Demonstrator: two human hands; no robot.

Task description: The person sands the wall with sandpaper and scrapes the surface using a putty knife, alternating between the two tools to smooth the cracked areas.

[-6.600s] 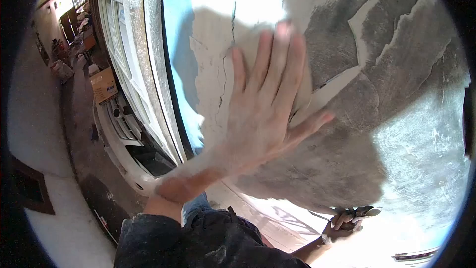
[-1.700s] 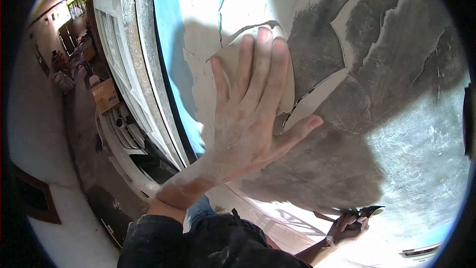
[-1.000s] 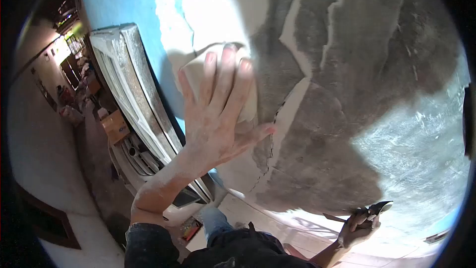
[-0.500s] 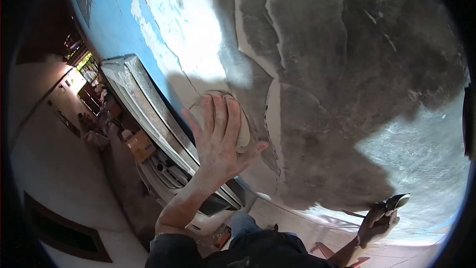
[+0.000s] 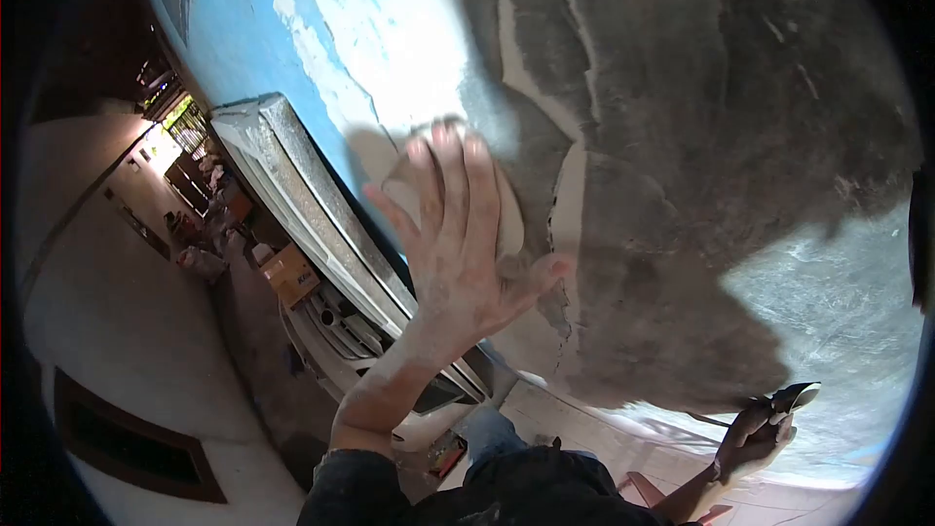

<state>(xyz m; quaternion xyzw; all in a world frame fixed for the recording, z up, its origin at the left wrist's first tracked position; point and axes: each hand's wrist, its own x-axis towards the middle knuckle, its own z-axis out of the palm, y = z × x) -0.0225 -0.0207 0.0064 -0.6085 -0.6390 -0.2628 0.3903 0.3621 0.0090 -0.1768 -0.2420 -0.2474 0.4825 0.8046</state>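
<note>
My left hand point(image 5: 456, 234) presses flat with spread fingers on a pale beige sheet that looks like sandpaper point(image 5: 510, 219). Most of the sheet is hidden under the palm and fingers. It lies against a large surface point(image 5: 662, 263) of blue paint, white patches and grey areas with cracks and ragged edges. White dust coats my wrist. At the lower right, my right hand point(image 5: 752, 443) is closed around a dark tool point(image 5: 799, 396) with a pale, rounded end. A thin dark piece sticks out left of that hand; the tool's exact kind is not clear.
Long grey and white panels resembling vehicle bumpers point(image 5: 321, 205) lean close on the left. Beyond them are a cardboard box point(image 5: 290, 276), clutter along a passage and a pale wall point(image 5: 107, 224). Below, my jeans point(image 5: 487, 433) and a tiled floor point(image 5: 545, 419) show.
My left hand has slid upward along the surface with the sheet under it. The whole view has shifted slightly, and my right hand keeps its grip on the dark tool.
</note>
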